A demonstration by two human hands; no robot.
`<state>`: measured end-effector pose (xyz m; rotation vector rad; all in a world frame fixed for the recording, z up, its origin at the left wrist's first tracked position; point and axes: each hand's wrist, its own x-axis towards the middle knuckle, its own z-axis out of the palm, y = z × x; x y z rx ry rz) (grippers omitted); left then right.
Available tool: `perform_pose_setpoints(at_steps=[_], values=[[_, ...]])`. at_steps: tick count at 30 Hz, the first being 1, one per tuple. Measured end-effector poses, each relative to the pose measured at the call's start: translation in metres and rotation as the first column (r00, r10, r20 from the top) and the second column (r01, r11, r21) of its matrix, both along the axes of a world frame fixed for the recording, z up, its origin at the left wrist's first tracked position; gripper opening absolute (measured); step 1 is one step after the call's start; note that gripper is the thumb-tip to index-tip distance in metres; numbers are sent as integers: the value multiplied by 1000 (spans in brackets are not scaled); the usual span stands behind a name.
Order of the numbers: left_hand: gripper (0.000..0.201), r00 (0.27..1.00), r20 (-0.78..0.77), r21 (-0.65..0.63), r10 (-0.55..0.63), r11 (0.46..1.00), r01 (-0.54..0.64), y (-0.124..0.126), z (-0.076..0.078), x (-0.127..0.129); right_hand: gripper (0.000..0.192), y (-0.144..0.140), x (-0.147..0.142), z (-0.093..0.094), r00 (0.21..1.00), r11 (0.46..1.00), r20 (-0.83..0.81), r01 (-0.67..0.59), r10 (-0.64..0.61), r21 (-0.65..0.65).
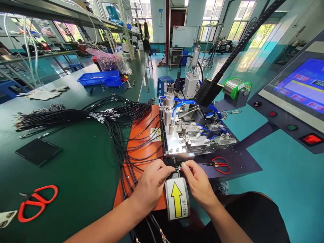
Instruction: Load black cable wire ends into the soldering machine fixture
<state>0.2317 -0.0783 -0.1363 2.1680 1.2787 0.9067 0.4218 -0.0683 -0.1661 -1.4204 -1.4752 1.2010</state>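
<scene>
**Both hands pinch a thin wire end at the front of the fixture**

Nearest the camera, a curved white label with a yellow arrow stands between the two wrists. The left hand rests on the orange rectangular mat, its fingers closed in a pinch on a thin black cable with coloured wire ends. The right hand meets it from the other side, thumb and forefinger closed on the same wire end, so the fingertips of both hands nearly touch. The wire end lies just at the front edge of the silver metal fixture with blue air hoses.

Red-handled small snips lie just right of the right hand on a dark plate. Far to the left, on the green worktop, lie red-handled scissors and a flat black square pad.

Further back, a large bundle of black cables fans across the worktop and over the mat. Behind the fixture sits a spool of solder wire with a green label, and at the right a slanted control panel with a blue screen. Beyond the cables stands a blue plastic tray.
</scene>
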Motion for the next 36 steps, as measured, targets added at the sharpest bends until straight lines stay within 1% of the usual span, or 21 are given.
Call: perform_pose_setpoints(at_steps=[16, 22, 36], values=[[30, 999, -27, -12, 16, 1000, -17, 0, -1, 0, 39, 3, 0, -2, 1000, 999, -1, 15, -15, -30], [30, 997, -69, -36, 28, 999, -30, 1, -1, 1, 39, 5, 1, -2, 1000, 1000, -17, 7, -8, -27], [30, 995, -99, -43, 33, 998, -37, 2, -1, 2, 38, 3, 0, -4, 1000, 999, -8, 28, -28, -16]])
